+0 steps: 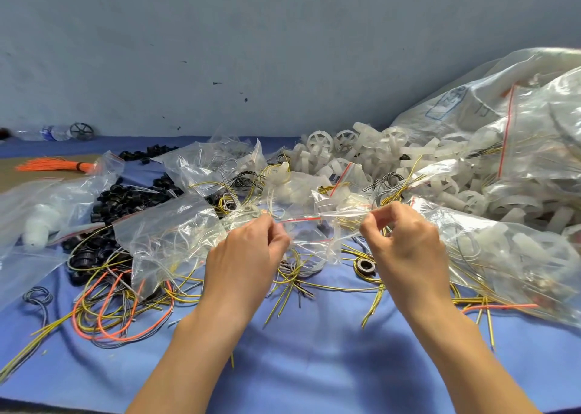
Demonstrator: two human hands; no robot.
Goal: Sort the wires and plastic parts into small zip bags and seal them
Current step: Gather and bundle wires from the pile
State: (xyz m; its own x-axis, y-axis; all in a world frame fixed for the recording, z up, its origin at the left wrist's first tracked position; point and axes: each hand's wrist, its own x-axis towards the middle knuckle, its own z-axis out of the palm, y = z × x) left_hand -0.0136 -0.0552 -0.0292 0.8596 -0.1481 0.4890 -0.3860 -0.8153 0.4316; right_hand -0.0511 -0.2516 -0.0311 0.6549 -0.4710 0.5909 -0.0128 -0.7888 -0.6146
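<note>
I am pinching a small zip bag (309, 224) at its red strip, left hand (248, 250) on one end and right hand (405, 243) on the other, above the tabletop (314, 357). Loose wires (125, 306) are lying left; white wheels (345, 152) are piling far right.

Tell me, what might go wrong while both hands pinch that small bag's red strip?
The left hand and right hand pinch the small zip bag only at its ends, so the middle of the strip may stay unsealed. Loose yellow wires lie right under it and could snag or get caught in the closure.
</note>
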